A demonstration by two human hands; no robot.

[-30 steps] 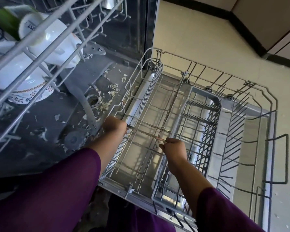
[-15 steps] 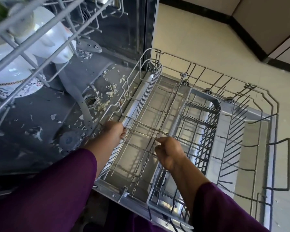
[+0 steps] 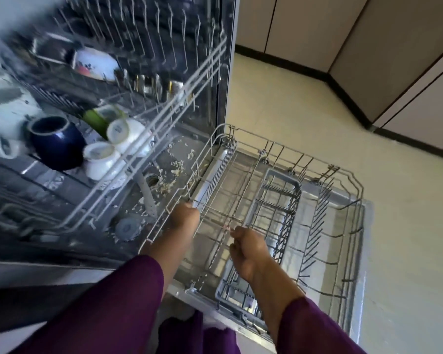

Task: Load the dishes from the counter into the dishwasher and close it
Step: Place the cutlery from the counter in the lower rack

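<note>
My left hand [image 3: 186, 219] is curled tight round a thin wire bar [image 3: 216, 217] at the inner side of the lower rack [image 3: 353, 200]. My right hand [image 3: 251, 251] is closed on the same bar a little further along, fingertips pinching the wire. The bar runs straight from one fist to the other. The rack stands pulled out over the open door [image 3: 366, 226] of the dishwasher. The grey cutlery basket [image 3: 283, 176] sits in it just past my right knuckles, on the outer side. Beyond my left hand, scraps of food [image 3: 175, 166] lie on the floor of the tub. Above and to the left of that hand the upper rack [image 3: 164, 118] is slid out. It holds a dark blue cup [image 3: 58, 143], white cups [image 3: 100, 159] on their sides and a green cup [image 3: 95, 118]. Further back a patterned plate [image 3: 95, 63] is too blurred to tell more. My purple sleeves [image 3: 100, 302] come up from the bottom edge to both wrists
</note>
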